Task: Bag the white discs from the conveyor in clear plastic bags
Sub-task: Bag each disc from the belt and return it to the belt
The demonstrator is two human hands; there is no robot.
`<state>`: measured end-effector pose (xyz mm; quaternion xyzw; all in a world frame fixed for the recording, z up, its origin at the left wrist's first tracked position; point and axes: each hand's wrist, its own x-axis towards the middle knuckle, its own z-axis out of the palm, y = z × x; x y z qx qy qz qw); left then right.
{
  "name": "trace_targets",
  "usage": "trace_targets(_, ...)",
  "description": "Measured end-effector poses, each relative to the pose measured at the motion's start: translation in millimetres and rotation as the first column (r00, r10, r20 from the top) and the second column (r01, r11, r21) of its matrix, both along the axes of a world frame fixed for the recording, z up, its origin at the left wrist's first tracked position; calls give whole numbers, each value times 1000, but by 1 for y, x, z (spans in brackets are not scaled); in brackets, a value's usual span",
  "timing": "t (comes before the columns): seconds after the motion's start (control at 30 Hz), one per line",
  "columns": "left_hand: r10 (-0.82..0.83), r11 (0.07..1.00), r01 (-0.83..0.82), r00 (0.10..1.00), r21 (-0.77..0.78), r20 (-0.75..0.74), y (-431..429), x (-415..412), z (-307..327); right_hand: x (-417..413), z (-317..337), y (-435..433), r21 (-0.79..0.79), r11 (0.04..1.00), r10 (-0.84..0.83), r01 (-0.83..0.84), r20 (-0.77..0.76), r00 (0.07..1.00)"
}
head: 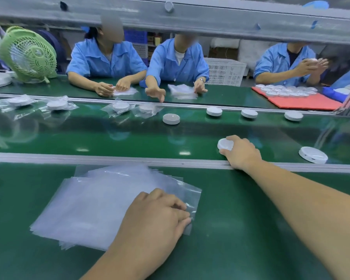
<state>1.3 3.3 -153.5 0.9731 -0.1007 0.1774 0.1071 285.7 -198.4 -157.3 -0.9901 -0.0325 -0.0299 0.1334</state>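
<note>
Right hand [241, 152] out on the conveyor [109, 138], fingers curled round a white disc [224, 145] close to the near rail. Left hand [158, 215] down on the tabletop [230, 219], fingers bent onto the corner of the top bag [101, 203] of the stack, and it looks like a pinch. Now the risks: the grip covers only one side, so the smooth rim could slip out on the lift. Those thin bags cling, so two might come up together. A second disc [313, 155] on the belt to the right could ride past. The held disc is round, low and flat, with a white rim and a glossy, slightly domed face
</note>
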Motion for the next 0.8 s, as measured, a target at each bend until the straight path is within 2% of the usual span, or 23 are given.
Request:
trace_targets(0.1, 20, 999, -19, 1000, -38, 24, -1, -2, 1, -3, 1, -2, -160, 984, 95, -78, 101, 990)
trace_targets(0.17, 59, 995, -56, 998, -86, 33, 2, -3, 0, -14, 5, -3, -161, 981, 138, -109, 180, 974)
trace_targets(0.27, 144, 975, -138, 989, -175, 20, 6, -2, 0, -45, 10, -5, 68, 975, 185, -210, 263, 947)
trace_targets(0.33, 198, 956, -189, 980, -224, 16, 7, -1, 1, -75, 14, -9, 270, 874, 318, -403, 308, 897)
trace_targets(0.37, 226, 947, -214, 974, -242, 23, 8, -1, 2, -94, 16, -11, 289, 809, 409, -513, 351, 842)
trace_targets(0.4, 250, 938, -233, 968, -257, 37, 7, -1, 3, -113, 20, -13, 206, 750, 519, -629, 406, 752)
trace_targets(0.47, 289, 927, -261, 955, -268, 68, 6, -2, 7, -143, 25, -18, -112, 603, 728, -790, 480, 489)
trace_targets(0.53, 307, 916, -274, 949, -292, 72, 6, -3, 9, -158, 21, -23, -407, 433, 844, -804, 496, 203)
trace_targets(0.57, 307, 909, -274, 950, -313, 62, 5, -4, 10, -163, 19, -24, -484, 419, 848, -769, 511, 141)
trace_targets(0.63, 274, 897, -236, 960, -374, 53, 3, -5, 11, -168, 14, -23, -492, 458, 813, -740, 569, 125)
trace_targets(0.7, 181, 856, -136, 982, -498, 43, -1, -8, 14, -175, 12, -19, -376, 491, 746, -786, 648, 156)
trace_targets(0.8, 63, 709, -72, 997, -701, -38, -8, -13, 19, -188, 12, -10, -27, 541, 575, -840, 741, 347)
